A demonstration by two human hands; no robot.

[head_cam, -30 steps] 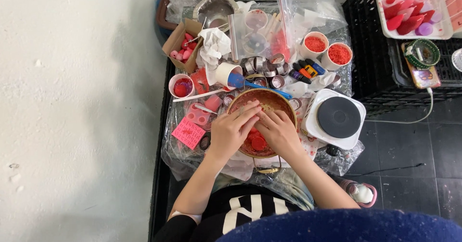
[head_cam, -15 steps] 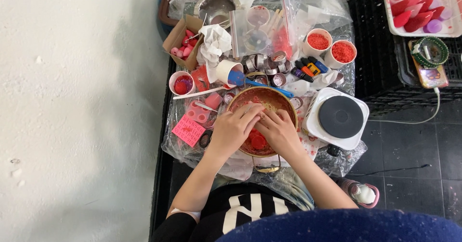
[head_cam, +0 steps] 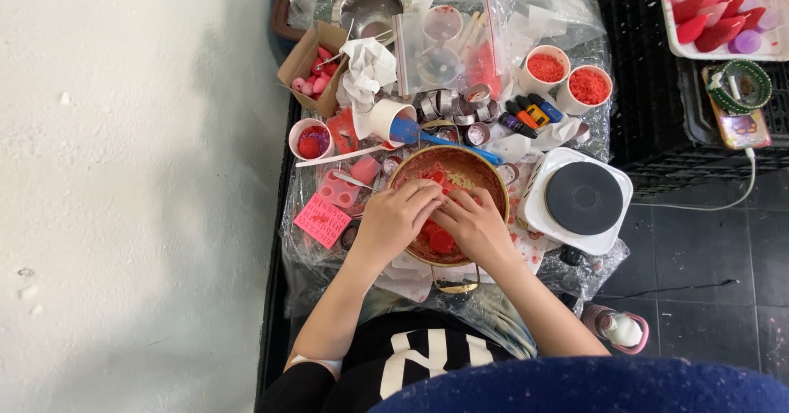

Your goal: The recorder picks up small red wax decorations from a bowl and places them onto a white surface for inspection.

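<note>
1. Both my hands are inside the round copper-coloured metal pot [head_cam: 485,175], which stands just beside the white electric hotplate [head_cam: 575,201].
2. My left hand [head_cam: 396,220] and right hand [head_cam: 474,226] touch at the fingertips, over the red wax pieces [head_cam: 440,240].
3. I cannot tell if the fingers pinch anything.

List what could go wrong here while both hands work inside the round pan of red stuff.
1. The left hand and right hand press inside the pan, which seems to overhang the near edge; it might tip.
2. The white hotplate sits beside the pan; if hot, the right forearm may brush it.
3. The blue spatula and cup crowd the far rim; they could get knocked over.
</note>
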